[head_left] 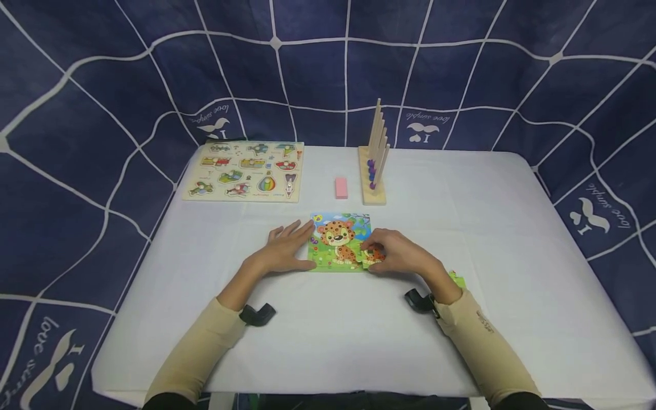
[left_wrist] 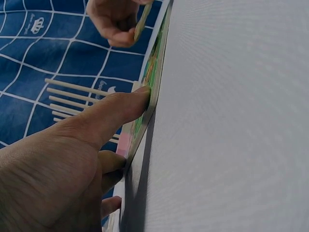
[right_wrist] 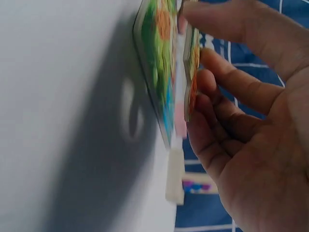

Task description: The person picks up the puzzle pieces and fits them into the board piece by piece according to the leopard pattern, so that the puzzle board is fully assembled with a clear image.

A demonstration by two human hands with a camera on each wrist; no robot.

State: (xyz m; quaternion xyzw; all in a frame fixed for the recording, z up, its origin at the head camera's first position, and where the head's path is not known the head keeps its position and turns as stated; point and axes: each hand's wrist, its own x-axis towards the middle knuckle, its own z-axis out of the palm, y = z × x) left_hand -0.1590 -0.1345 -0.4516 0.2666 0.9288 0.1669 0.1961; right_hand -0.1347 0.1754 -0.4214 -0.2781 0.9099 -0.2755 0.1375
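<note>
A jigsaw puzzle (head_left: 335,236) with a spotted leopard cub on green grass lies flat on the table. My left hand (head_left: 284,249) rests at its left side, fingers spread and nearly straight, with the thumb (left_wrist: 137,100) on the near edge. Over the lower right of the picture, my right hand (head_left: 400,252) pinches a puzzle piece (right_wrist: 190,77) with orange spotted print between thumb and fingers. In the right wrist view that piece is tilted and raised above the board, a gap showing between them. Another green puzzle piece (head_left: 458,279) lies beside the right forearm, partly hidden by it.
Behind the puzzle are a pink block (head_left: 340,188) and a wooden peg stand (head_left: 374,196) with upright rods and purple and blue beads. A wooden knob puzzle board (head_left: 243,171) with vehicle pictures lies at the back left. A white cloth covers the table (head_left: 512,239).
</note>
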